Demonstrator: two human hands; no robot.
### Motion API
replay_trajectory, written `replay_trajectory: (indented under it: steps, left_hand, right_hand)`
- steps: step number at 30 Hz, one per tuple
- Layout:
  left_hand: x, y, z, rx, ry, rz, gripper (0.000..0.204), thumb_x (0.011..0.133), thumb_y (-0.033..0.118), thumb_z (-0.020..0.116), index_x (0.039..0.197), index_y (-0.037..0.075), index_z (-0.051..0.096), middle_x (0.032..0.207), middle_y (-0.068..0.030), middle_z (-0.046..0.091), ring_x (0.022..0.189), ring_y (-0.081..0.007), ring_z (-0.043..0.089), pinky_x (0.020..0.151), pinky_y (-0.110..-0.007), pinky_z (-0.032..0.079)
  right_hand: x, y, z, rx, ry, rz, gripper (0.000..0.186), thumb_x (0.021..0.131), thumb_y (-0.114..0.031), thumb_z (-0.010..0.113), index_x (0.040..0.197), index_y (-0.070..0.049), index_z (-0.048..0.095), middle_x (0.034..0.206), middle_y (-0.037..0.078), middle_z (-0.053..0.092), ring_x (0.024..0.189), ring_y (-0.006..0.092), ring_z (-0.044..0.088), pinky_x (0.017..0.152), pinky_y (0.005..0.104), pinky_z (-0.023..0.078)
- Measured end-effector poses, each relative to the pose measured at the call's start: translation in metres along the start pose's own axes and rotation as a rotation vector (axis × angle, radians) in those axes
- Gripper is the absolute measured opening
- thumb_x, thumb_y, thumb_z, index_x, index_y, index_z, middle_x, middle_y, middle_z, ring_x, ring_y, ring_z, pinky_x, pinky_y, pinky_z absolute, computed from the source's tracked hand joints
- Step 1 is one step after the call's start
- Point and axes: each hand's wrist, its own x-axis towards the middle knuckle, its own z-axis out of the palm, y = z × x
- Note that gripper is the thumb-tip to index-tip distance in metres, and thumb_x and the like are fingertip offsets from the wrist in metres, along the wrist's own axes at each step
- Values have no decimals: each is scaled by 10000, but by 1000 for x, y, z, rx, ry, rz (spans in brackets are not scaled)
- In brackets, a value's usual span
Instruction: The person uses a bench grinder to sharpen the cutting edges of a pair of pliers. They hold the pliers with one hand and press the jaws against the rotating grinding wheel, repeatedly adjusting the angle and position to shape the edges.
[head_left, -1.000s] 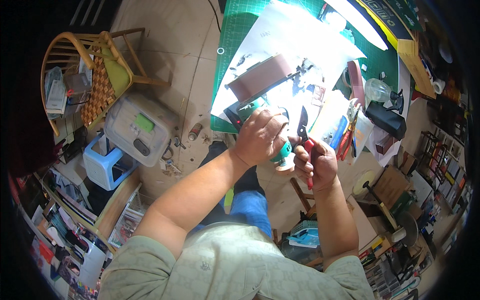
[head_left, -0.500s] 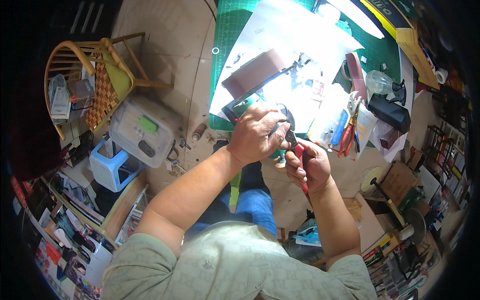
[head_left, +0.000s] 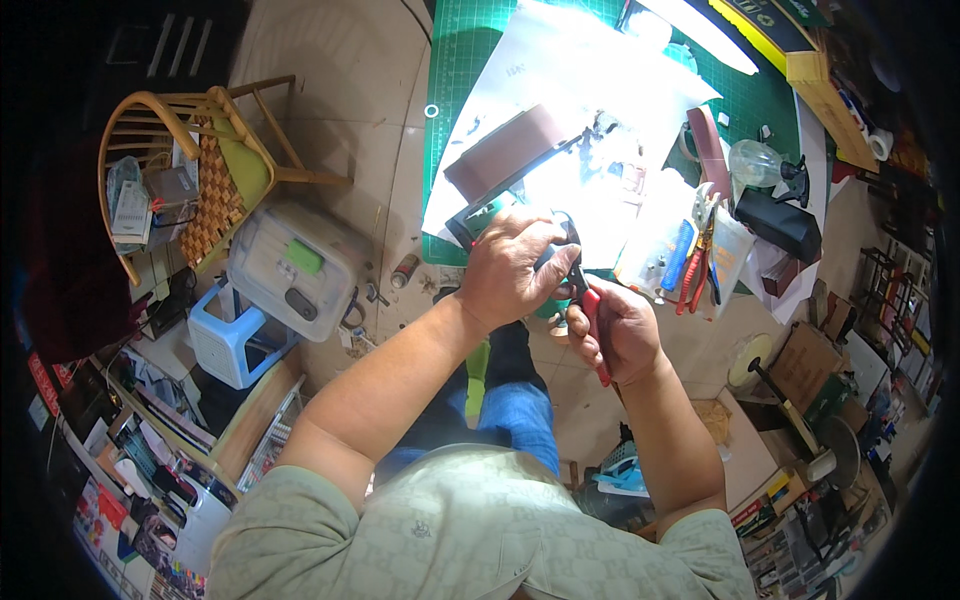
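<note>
My right hand [head_left: 634,335] grips a pair of red-handled pliers [head_left: 591,301], their dark jaws pointing up and away from me. My left hand [head_left: 508,268] is closed, with thumb and fingers pinched at the pliers' head. What the left fingers hold there is hidden. Just beyond that hand, a green belt sander [head_left: 496,207] lies at the near edge of the bench, its wide brown belt [head_left: 508,152] facing up. White paper [head_left: 480,122] with dark smudges is spread under it, over a green cutting mat [head_left: 452,85].
Right of my hands lie red-handled pliers [head_left: 694,275], a blue-handled tool [head_left: 678,262], a clear spray bottle [head_left: 752,163] and a black case [head_left: 778,225]. Leftward on the floor are a wooden chair [head_left: 225,150], a lidded plastic box [head_left: 290,265] and a blue stool [head_left: 222,345].
The hands keep nearly the same place. The pliers have turned slightly, and the right fingers have shifted a little around the handles. The whole view has moved slightly.
</note>
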Motion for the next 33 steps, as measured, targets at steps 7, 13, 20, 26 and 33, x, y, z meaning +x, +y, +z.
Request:
replay_trajectory:
  steps: [7, 13, 20, 26, 33]
  left_hand:
    - [3, 2, -2, -25, 16, -1, 273, 883, 282, 711, 921, 12, 712, 971, -161, 703, 941, -344, 641, 865, -437, 484]
    - [4, 2, -3, -66, 19, 7, 223, 901, 245, 692, 900, 22, 711, 946, -151, 703, 931, -338, 646, 861, -435, 480]
    - [3, 2, -2, -46, 31, 15, 184, 909, 212, 686, 897, 31, 714, 943, -141, 707, 942, -322, 649, 858, -430, 482]
    - [4, 2, -3, -57, 9, -4, 189, 905, 215, 690, 898, 28, 714, 949, -141, 703, 938, -324, 646, 860, -429, 479]
    - [4, 1, -3, -62, -18, -29, 253, 896, 267, 700, 904, 14, 712, 967, -159, 700, 959, -340, 638, 873, -437, 474]
  right_hand:
    - [0, 3, -3, -126, 42, -51, 428, 1044, -338, 384, 1059, 38, 587, 725, 115, 645, 497, 194, 623, 389, 242, 483]
    - [-4, 0, -1, -95, -10, -25, 449, 1036, -326, 360, 1139, 58, 569, 729, 102, 634, 486, 170, 595, 398, 229, 480]
    - [-5, 0, 5, -3, -38, 8, 487, 1030, -316, 318, 1218, 75, 540, 738, 97, 622, 464, 156, 529, 405, 227, 444]
    - [-7, -2, 10, 68, -27, 29, 486, 1035, -306, 309, 1230, 79, 532, 710, 87, 596, 443, 154, 507, 381, 229, 420]
    - [-6, -2, 10, 51, -24, 7, 459, 1042, -297, 317, 1188, 73, 547, 705, 92, 601, 466, 175, 558, 384, 243, 466]
